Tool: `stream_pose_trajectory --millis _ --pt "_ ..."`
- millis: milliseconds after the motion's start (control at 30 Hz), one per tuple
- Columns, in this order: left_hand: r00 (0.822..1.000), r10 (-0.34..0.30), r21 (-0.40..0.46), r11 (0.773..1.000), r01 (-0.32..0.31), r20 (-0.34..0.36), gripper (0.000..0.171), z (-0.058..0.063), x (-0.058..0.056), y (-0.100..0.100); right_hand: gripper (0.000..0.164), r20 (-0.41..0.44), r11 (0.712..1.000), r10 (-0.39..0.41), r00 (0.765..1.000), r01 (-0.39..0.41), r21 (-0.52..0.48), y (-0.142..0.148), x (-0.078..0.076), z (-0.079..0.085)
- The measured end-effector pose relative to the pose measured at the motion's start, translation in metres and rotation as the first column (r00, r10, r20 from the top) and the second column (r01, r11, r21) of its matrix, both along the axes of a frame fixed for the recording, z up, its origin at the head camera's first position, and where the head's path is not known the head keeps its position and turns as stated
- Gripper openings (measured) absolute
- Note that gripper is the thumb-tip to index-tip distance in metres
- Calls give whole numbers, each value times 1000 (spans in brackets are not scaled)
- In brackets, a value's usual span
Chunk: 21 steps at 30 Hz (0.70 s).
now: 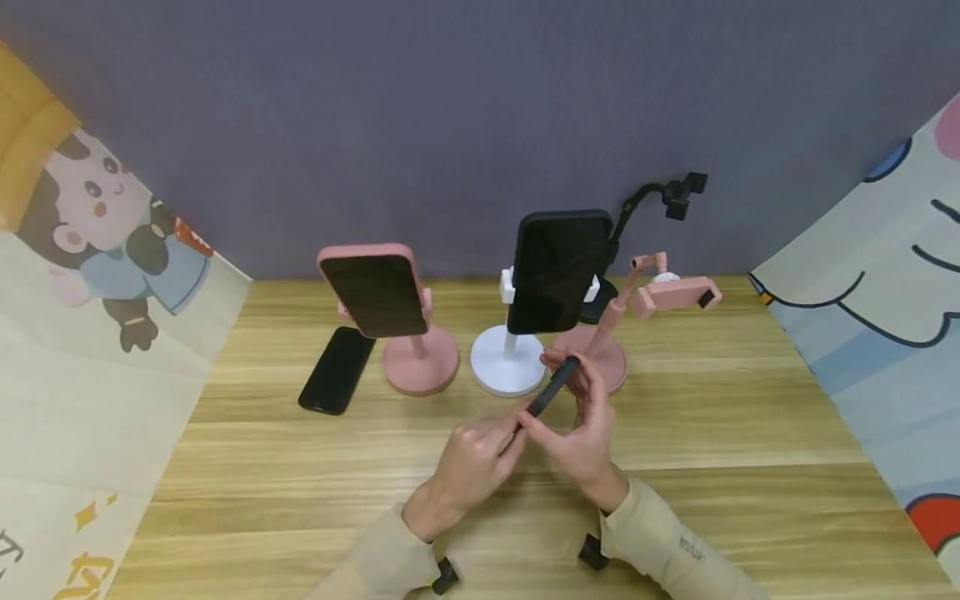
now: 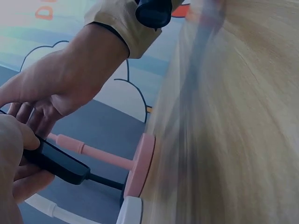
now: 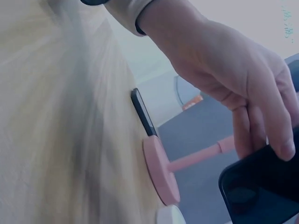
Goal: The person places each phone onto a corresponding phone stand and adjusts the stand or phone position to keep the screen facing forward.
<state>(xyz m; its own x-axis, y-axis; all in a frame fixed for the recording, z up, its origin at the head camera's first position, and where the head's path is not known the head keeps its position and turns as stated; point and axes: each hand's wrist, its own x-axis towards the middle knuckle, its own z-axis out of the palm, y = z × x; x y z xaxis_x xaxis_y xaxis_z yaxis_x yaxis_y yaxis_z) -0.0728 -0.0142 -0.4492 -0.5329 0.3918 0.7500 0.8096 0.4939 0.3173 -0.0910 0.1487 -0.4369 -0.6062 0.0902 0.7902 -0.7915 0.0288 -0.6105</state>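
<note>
Fingers (image 1: 597, 392) of both hands close round one black smartphone (image 1: 553, 387), parted only as far as its slim body requires. At its nearer end the left hand (image 1: 476, 462) pinches it, one digit laid on the dark face and others passing behind the edge; the right hand (image 1: 581, 442) grips from the other side, thumb at the nearer end and fingers bent toward the farther one. Held so, the phone is tilted, clear of the wooden table (image 1: 712, 500), and shows its narrow edge to the head view. Just beyond the fingertips stands a white phone stand (image 1: 498, 367) bearing a larger black phone (image 1: 561, 273) upright. Beyond the right fingers is a pink phone stand (image 1: 678, 296), its clamp without a phone, and behind that a black gooseneck holder (image 1: 637, 196). Ahead and to the left of the left fingers, a second pink stand (image 1: 422, 371) carries a pink-cased phone (image 1: 375, 293); farther left of them, another black phone (image 1: 337, 371) lies flat on the tabletop, near that stand's base. Beige sleeves (image 1: 660, 533) end at the wrists, behind the fingers.
</note>
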Motion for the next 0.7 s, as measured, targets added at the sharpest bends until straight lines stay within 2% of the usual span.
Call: stream_pose_trajectory --millis 133,233,333,433,567,700 --pt "997 -62 38 997 60 47 35 5 -4 4 89 -63 1000 2 998 -3 -15 8 -6 6" --pt "989 -132 68 989 128 61 37 9 -8 10 90 -116 1000 -4 993 1 -24 16 -11 12" --pt "973 -213 105 973 204 84 35 14 -12 16 91 -155 999 0 988 -5 -31 26 -15 17" --pt "950 -289 148 951 270 122 35 18 -15 22 90 -192 999 7 981 -15 -42 34 -17 24" --pt "933 -319 175 941 291 165 41 22 -18 28 89 -219 998 30 975 -42 -53 41 -17 34" --pt "936 -301 158 949 274 181 42 28 -21 35 88 -236 995 51 970 -69 -72 46 -15 41"
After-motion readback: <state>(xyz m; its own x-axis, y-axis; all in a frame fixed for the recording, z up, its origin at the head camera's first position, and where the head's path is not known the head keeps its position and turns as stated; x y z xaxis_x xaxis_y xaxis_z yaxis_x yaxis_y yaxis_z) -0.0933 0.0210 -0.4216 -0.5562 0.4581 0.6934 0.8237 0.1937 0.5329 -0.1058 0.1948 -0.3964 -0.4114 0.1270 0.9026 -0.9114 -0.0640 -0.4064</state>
